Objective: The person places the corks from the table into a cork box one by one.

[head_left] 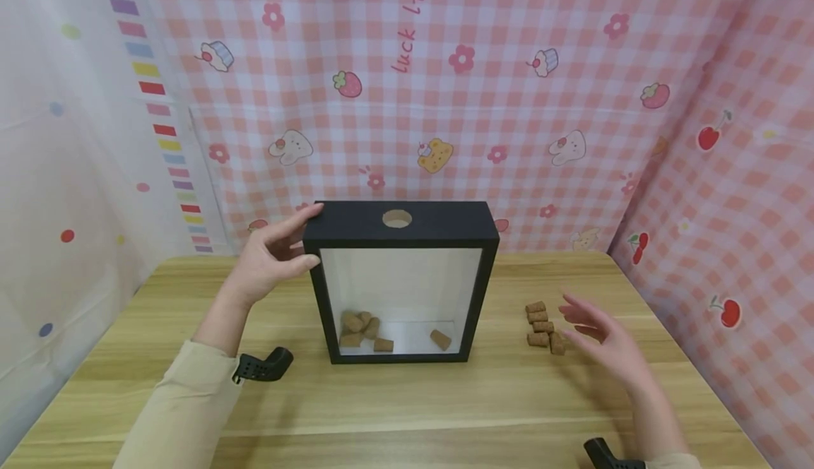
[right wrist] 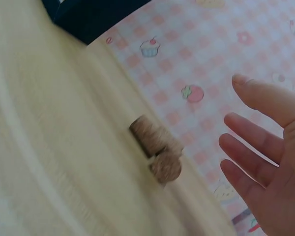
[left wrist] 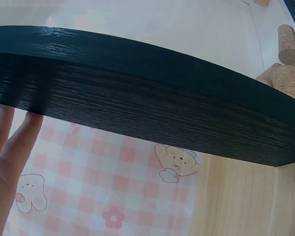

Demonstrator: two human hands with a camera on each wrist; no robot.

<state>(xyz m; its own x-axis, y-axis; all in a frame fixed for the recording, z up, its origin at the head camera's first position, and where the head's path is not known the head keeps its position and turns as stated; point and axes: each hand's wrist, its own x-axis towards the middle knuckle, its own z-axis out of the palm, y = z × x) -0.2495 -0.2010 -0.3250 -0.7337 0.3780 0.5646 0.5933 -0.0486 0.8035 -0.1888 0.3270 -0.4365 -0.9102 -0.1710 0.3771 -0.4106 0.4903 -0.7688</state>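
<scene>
A black-framed box (head_left: 402, 232) with a clear front and a round hole (head_left: 397, 219) in its top stands upright on the table. Several corks (head_left: 360, 323) lie inside at the bottom left, and one more cork (head_left: 440, 340) lies at the bottom right. My left hand (head_left: 263, 257) grips the box's upper left corner, its thumb at the front edge and fingers toward the back. On the right, a small group of corks (head_left: 540, 327) lies on the table. My right hand (head_left: 607, 345) hovers just right of them, fingers apart and holding nothing.
The wooden table (head_left: 394, 412) runs back to a pink checked curtain (head_left: 407, 130). A white curtain (head_left: 76, 137) hangs on the left, and another checked curtain (head_left: 750, 229) on the right. Black wrist devices (head_left: 263, 366) are worn on both arms.
</scene>
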